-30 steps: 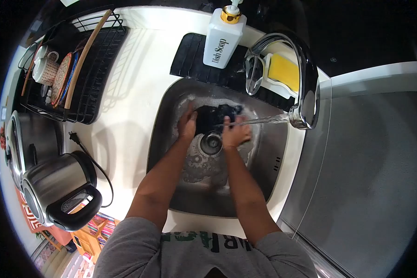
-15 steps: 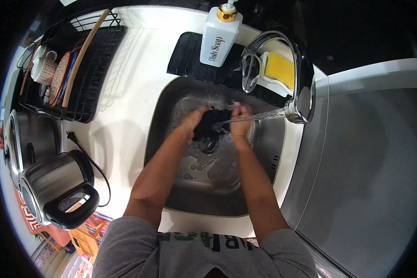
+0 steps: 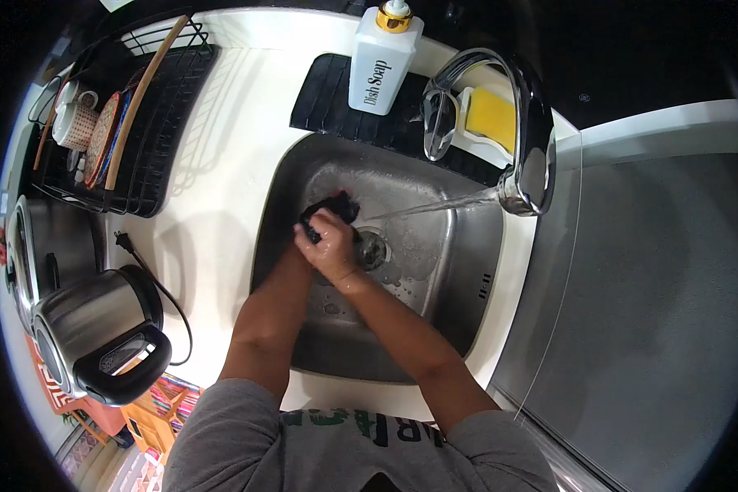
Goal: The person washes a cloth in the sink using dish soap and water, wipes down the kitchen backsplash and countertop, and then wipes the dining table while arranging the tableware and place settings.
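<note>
A wet, bunched-up black cloth [image 3: 336, 208] is squeezed between my two hands on the left side of the steel sink [image 3: 369, 344]. My right hand [image 3: 331, 249] reaches across and lies over the cloth, its fingers curled around it. Beneath it, my left hand [image 3: 302, 252] grips the cloth from the left; its fingers are mostly hidden. Water runs from the chrome faucet [image 3: 536, 139] in a stream toward the left, ending close to the cloth. The drain [image 3: 372, 249] shows just right of my right hand.
Behind the sink, a white dish soap bottle [image 3: 385, 61] and a yellow sponge [image 3: 492, 115] in a white holder stand on a black mat [image 3: 324, 94]. At left are a dish rack [image 3: 152, 123] with cups and an electric kettle [image 3: 102, 324] beside a cord [image 3: 160, 283].
Both hands have moved left with the cloth, out from under the faucet. My right hand has crossed over to the left one, and the cloth is now bunched smaller.
</note>
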### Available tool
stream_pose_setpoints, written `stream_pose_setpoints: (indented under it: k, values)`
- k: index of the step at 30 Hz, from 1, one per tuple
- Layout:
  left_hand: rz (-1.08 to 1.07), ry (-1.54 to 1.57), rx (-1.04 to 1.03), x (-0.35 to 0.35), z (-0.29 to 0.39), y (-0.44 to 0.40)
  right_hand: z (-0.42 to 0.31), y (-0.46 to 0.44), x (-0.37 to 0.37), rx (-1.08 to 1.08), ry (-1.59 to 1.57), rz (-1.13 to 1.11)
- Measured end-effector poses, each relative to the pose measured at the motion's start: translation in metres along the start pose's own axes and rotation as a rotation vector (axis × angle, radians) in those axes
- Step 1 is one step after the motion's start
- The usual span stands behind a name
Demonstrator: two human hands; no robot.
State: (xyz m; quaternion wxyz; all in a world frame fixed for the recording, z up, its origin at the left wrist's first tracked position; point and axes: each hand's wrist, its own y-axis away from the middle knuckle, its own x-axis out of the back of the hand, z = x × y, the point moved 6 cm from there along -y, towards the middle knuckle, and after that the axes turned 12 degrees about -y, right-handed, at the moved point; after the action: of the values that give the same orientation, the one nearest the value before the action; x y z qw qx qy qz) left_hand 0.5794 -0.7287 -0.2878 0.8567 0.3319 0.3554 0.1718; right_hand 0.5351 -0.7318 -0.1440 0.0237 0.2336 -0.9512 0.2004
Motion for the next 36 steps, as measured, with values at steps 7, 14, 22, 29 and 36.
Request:
stream_pose_setpoints:
  k: [7,14,22,29,36]
  values:
    - [0.083,-0.414,0.182,-0.041,0.027,0.023,0.084,-0.016,0.145,-0.222,0.866,0.253]
    - [0.139,-0.19,0.118,0.043,-0.004,-0.026,0.106,0.004,0.063,-0.167,0.44,0.208]
    - [-0.141,0.012,0.105,-0.005,-0.032,-0.013,0.009,-0.013,0.017,0.081,0.288,0.112]
    - [0.25,-0.322,0.241,-0.051,0.036,0.053,0.093,-0.009,0.159,-0.157,0.858,0.392]
    - [0.112,0.025,0.11,0.022,0.012,-0.002,0.085,0.008,0.042,-0.142,0.245,0.181]
